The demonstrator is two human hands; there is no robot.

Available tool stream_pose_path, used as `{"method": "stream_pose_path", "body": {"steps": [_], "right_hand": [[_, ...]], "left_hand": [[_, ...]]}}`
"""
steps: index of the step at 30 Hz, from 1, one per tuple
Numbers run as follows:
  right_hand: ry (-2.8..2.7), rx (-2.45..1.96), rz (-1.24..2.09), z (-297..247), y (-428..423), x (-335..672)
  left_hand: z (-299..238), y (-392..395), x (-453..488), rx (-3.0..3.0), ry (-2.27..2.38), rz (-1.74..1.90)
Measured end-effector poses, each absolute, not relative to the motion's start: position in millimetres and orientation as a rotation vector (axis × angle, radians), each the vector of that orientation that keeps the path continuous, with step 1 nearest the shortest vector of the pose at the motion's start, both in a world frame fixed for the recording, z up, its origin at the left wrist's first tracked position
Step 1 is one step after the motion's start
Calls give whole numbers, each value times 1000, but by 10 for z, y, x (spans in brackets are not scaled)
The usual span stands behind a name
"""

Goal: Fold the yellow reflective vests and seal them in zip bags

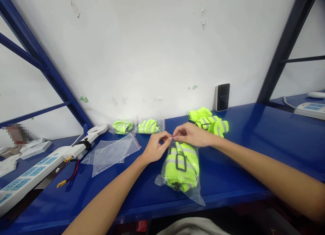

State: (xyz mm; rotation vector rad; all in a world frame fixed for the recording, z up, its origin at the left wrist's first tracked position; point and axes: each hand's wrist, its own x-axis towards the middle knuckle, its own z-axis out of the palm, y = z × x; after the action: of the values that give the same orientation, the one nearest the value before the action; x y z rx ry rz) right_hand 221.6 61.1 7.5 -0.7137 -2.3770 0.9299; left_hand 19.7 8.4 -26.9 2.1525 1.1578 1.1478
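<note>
A clear plastic bag holding a folded neon-yellow reflective vest lies on the blue shelf in front of me. My left hand and my right hand meet at the bag's far end. Both pinch its red-lined top edge between thumb and fingers. The rest of the bag rests flat on the shelf, its near corner close to the front edge.
Empty clear bags lie to the left. Two bagged vests sit by the wall, and loose folded vests to the right. A black device leans on the wall. A white power strip, small fan and wires are far left.
</note>
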Motion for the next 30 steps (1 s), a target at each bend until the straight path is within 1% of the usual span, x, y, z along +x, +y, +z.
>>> {"method": "stream_pose_path", "body": {"steps": [8,19,30], "right_hand": [[-2412,-601,723,24,572,2148],[-2335,-665,840,23,596,2170],[-2350,-664,729,47,522,2135]], "left_hand": [[-246,92,192,2228,1144,1131],[-222,98,147,2295,1150,1100],[-245,88,171,2365,1179,1126]]}}
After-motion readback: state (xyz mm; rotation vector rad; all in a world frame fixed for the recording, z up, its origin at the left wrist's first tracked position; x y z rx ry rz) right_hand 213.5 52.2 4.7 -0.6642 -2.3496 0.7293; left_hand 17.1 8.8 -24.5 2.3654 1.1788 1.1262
